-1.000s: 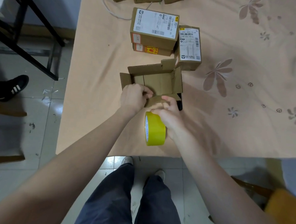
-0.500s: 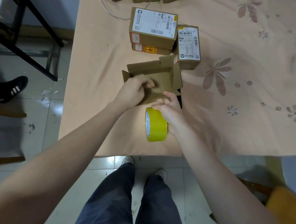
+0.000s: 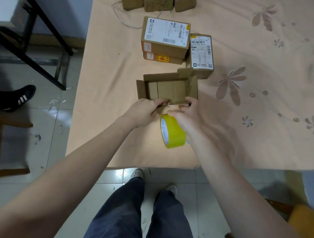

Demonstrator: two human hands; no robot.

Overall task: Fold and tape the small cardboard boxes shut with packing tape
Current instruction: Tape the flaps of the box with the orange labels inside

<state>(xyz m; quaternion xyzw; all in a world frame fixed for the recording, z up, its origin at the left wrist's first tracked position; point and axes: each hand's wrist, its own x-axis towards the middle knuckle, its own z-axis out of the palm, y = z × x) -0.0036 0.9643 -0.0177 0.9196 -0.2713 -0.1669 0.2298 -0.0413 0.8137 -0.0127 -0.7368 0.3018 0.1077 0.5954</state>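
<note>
Head view. Against the frame half a second earlier, the left hand [image 3: 144,111] has drawn back from inside the open cardboard box [image 3: 167,89] to its near edge, and the right hand [image 3: 186,115] has shifted up to the same edge; the near flap, raised earlier, now lies low between both hands. The left hand's fingers curl round the near flap at its left end. The right hand's thumb and fingers pinch the flap's right end (motion blur softens the fingertips, so exact contact is hard to read). The box sits just beyond both hands on the table [image 3: 108,98], its far and side flaps standing up, interior bare.

The yellow tape roll [image 3: 172,132] stands on edge directly below the right hand, touching its palm side, and partly blocks the near approach to the box. Beyond the hands, two stacked labelled parcels [image 3: 164,41] rest beside a smaller labelled parcel [image 3: 201,54], the latter just beyond the open box's far right corner. A white cable [image 3: 119,18] lies beyond those.

The box is plain brown corrugated board; the tablecloth is peach fabric with a floral print; the roll is glossy.
</note>
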